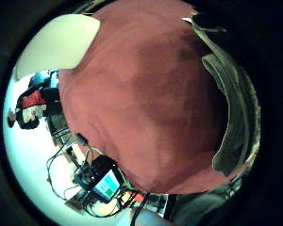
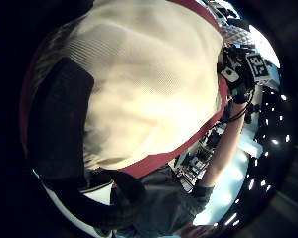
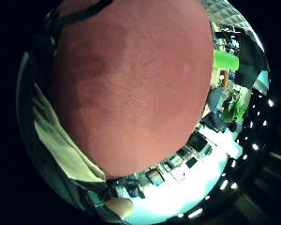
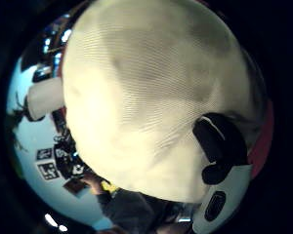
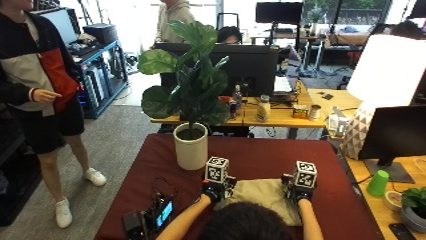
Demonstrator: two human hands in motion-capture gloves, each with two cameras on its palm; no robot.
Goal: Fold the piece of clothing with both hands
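The garment [image 5: 263, 194], a pale beige cloth, lies flat on the dark red table [image 5: 266, 157], on the person's side of the plant pot [image 5: 191, 145] and a little to its right. The left hand [image 5: 214, 190] sits at the garment's left far corner, just beside the pot's base; the right hand [image 5: 297, 192] sits at the right far corner. In the thumb-side palm views the ribbed cloth fills the frame, with a black-gloved digit lying against it on each side, so both hands are on the cloth; whether their fingers are curled round an edge or lie flat I cannot tell. The little-finger-side views show mostly red table with a strip of cloth at the rim. Left of the pot, near the table's near edge, is a small device [image 5: 160, 212] with a lit screen and cables.
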